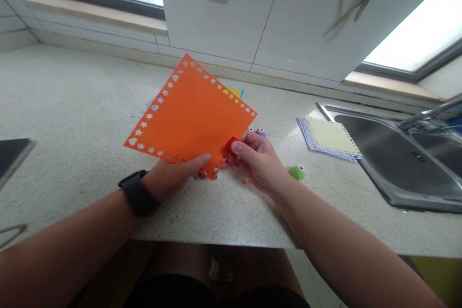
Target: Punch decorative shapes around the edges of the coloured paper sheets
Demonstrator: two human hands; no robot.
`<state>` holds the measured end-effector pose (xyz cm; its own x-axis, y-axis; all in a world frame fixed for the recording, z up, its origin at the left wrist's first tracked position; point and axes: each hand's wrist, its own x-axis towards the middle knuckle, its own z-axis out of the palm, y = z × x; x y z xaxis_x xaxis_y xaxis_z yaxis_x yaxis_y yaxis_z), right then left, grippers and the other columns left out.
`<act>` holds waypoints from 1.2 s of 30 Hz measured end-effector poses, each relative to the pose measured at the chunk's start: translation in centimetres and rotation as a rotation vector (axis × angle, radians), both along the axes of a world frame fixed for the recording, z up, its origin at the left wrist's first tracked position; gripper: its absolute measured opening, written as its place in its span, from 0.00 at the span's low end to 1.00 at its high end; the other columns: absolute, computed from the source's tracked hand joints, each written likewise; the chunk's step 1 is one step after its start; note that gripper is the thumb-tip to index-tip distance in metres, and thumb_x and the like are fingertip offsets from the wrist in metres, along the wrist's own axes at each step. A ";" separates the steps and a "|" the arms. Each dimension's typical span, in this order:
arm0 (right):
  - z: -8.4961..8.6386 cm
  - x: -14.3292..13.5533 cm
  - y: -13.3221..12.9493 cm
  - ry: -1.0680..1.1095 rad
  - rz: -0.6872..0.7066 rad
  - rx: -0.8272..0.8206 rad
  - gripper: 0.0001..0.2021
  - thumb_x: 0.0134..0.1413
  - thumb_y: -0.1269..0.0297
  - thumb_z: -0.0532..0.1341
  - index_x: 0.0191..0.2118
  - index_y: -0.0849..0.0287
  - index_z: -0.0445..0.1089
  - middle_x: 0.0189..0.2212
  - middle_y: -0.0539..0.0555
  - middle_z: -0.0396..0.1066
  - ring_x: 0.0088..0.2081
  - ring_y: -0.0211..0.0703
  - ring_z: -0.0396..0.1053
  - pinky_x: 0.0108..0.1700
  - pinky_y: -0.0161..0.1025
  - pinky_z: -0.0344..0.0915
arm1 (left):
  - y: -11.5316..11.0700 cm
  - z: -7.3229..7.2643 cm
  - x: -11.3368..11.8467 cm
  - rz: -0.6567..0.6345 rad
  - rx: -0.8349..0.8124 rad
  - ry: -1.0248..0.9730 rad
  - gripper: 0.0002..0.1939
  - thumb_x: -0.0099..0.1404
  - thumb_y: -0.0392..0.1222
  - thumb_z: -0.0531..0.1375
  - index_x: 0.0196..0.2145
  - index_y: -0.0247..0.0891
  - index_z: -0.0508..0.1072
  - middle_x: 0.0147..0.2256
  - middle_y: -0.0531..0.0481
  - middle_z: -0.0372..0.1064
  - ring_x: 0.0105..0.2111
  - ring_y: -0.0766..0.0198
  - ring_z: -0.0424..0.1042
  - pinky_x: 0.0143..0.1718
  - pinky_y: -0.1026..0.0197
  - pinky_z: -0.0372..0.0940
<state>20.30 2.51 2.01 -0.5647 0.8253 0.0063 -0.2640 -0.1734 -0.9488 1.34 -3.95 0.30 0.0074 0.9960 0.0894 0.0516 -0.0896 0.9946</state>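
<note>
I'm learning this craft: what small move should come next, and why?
Probably the right hand should press the red punch: it sits at the edge of the orange sheet, where cut-outs run from the near corner and the stretch beyond looks mostly uncut.
</note>
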 end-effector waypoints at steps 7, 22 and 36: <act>0.7 0.5 0.7 0.079 -0.111 -0.057 0.12 0.52 0.56 0.69 0.28 0.57 0.69 0.23 0.48 0.67 0.24 0.35 0.64 0.26 0.36 0.61 | 0.0 0.7 0.4 0.009 -0.091 -0.012 0.14 0.64 0.51 0.63 0.40 0.40 0.79 0.35 0.46 0.82 0.36 0.54 0.80 0.39 0.52 0.76; 3.1 4.1 2.0 -0.590 0.104 0.902 0.05 0.59 0.62 0.64 0.37 0.57 0.74 0.32 0.51 0.71 0.33 0.40 0.65 0.36 0.39 0.60 | 1.3 -1.2 -0.5 0.143 -0.088 0.041 0.16 0.68 0.48 0.58 0.27 0.36 0.74 0.21 0.49 0.74 0.14 0.68 0.64 0.17 0.64 0.60; 2.3 2.1 -0.5 -0.827 0.515 1.305 0.11 0.58 0.56 0.65 0.33 0.58 0.77 0.29 0.51 0.71 0.38 0.43 0.68 0.47 0.41 0.60 | 1.7 -1.1 -0.2 0.112 -0.062 -0.196 0.11 0.61 0.45 0.67 0.36 0.36 0.74 0.20 0.59 0.63 0.15 0.74 0.54 0.14 0.69 0.50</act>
<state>22.44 2.04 4.29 -0.9682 0.2363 0.0828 0.1922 0.9133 -0.3591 1.09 -2.28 -0.78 -0.1150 0.9932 0.0165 -0.1366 -0.0323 0.9901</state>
